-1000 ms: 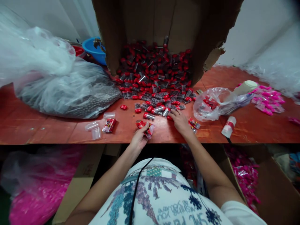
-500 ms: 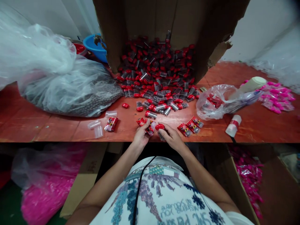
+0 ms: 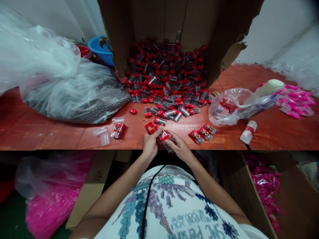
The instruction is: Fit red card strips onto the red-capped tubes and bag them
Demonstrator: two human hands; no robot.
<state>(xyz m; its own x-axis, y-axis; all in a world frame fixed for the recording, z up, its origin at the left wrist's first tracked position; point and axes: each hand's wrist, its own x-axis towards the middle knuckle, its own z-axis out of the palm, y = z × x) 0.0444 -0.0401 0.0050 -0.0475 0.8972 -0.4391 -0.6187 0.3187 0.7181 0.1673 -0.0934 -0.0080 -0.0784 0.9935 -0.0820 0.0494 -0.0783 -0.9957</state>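
Both hands meet near the table's front edge. My left hand (image 3: 151, 144) is closed on small red printed packets (image 3: 150, 127), its thumb pressed on top. My right hand (image 3: 179, 146) pinches a small clear bottle (image 3: 168, 148), mostly hidden by the fingers and a packet. Whether the bottle is inside that packet I cannot tell. Beyond the hands, a red-capped bottle of dark beads (image 3: 160, 120) lies nearest a large heap of such bottles (image 3: 171, 79). Filled red packets (image 3: 204, 133) lie in a row to the right. On the left sits a stack of red packets (image 3: 118, 130).
Clear empty tubes (image 3: 105, 139) and a loose red cap (image 3: 133, 111) lie at left. A big bag of dark beads (image 3: 82, 93) stands behind them. A torn cardboard box (image 3: 231, 39) surrounds the heap. At right are a plastic bag (image 3: 226, 108) and a white roll (image 3: 248, 131).
My right hand took a red-capped bottle from the heap's near edge and brought it to my left hand. Its cap, visible half a second ago, is now covered at the packet.
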